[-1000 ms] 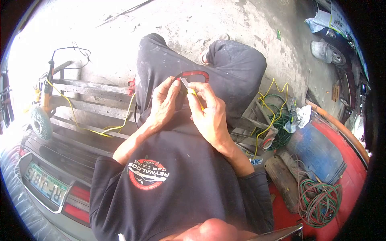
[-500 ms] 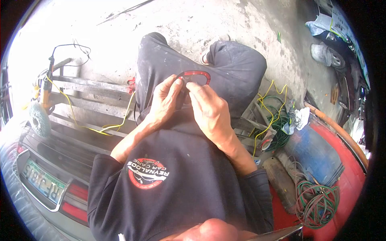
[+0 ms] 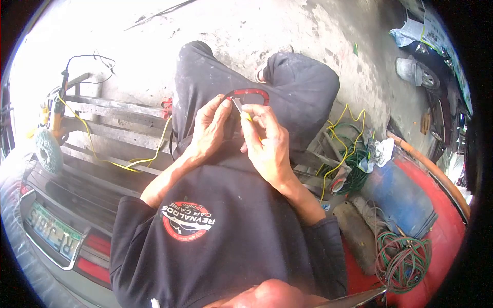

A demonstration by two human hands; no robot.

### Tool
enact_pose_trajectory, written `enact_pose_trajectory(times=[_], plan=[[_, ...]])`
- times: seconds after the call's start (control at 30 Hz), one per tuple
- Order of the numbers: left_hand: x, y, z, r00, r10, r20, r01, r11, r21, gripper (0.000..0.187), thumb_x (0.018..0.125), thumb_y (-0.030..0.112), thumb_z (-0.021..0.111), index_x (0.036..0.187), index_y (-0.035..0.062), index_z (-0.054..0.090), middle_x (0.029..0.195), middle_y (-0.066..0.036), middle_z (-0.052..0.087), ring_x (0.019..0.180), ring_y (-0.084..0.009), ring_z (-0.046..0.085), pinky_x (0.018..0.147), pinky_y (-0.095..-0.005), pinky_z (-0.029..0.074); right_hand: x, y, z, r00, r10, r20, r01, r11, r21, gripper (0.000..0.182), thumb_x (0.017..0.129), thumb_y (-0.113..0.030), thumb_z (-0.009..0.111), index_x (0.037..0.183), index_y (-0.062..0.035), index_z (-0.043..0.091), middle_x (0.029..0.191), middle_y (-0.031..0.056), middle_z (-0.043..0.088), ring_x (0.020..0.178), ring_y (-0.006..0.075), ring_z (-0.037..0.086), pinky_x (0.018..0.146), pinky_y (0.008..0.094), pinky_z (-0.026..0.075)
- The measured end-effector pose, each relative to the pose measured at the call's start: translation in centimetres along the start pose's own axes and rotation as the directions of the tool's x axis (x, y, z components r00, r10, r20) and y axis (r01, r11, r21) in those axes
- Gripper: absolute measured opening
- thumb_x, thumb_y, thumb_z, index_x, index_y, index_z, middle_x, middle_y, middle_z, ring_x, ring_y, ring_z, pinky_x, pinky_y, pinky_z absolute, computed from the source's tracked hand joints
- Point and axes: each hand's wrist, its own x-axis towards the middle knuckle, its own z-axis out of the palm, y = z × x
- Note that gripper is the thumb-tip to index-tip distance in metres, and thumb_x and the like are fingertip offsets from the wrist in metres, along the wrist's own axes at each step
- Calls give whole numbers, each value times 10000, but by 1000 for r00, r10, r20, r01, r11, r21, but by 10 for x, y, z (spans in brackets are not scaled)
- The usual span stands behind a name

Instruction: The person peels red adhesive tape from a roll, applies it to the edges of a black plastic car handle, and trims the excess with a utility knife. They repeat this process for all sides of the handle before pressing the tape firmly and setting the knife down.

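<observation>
My left hand (image 3: 210, 123) pinches the end of a thin, curved black strip with a red face (image 3: 259, 93), which loops over my lap. In my right hand (image 3: 268, 138) is a utility knife (image 3: 247, 117) with a yellow body, held between thumb and fingers. Its bare blade points up and left, the tip right at the strip's end beside my left thumb. Both hands are close together in front of my dark trousers (image 3: 303, 84). The rest of the knife is hidden inside my right palm.
Left stand a slatted metal bench (image 3: 118, 108), a polisher with a fluffy pad (image 3: 49, 151) and a car's rear with a licence plate (image 3: 54, 231). On the right are a yellow cord (image 3: 349, 149), coiled hoses (image 3: 405, 262), a blue panel (image 3: 400, 192) and a parked car (image 3: 436, 110).
My right hand has turned and drawn slightly back, so the knife's blade and yellow body now show. My left hand stays on the strip, nearly unmoved.
</observation>
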Motion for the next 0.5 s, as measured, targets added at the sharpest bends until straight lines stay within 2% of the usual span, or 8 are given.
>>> enact_pose_trajectory(times=[0.07,0.27,0.5], plan=[[-1,2,4,1000,5,-17,-4,1000,11,210,1042,189,607,1206,80,682,939,50,685,789,-13,589,685,-186,492,2,5,3,999,-21,-31,21,1000,3,222,999,-9,590,1221,-13,580,763,38,626,573,72,583,497,244,508],[0,-1,2,999,31,-9,-31,999,11,212,1043,177,604,1203,63,683,972,42,700,826,-10,599,707,-187,495,2,-1,0,999,50,15,-50,999,18,207,1000,-12,591,1206,-10,577,754,34,620,557,70,575,493,249,495],[1,-2,-1,998,60,21,-61,997,37,200,1047,178,596,1180,58,685,986,36,704,843,-8,602,721,-185,495,3,8,3,1000,-6,-1,6,1000,2,210,998,-19,601,1207,-14,580,771,41,636,562,70,583,492,247,493]])
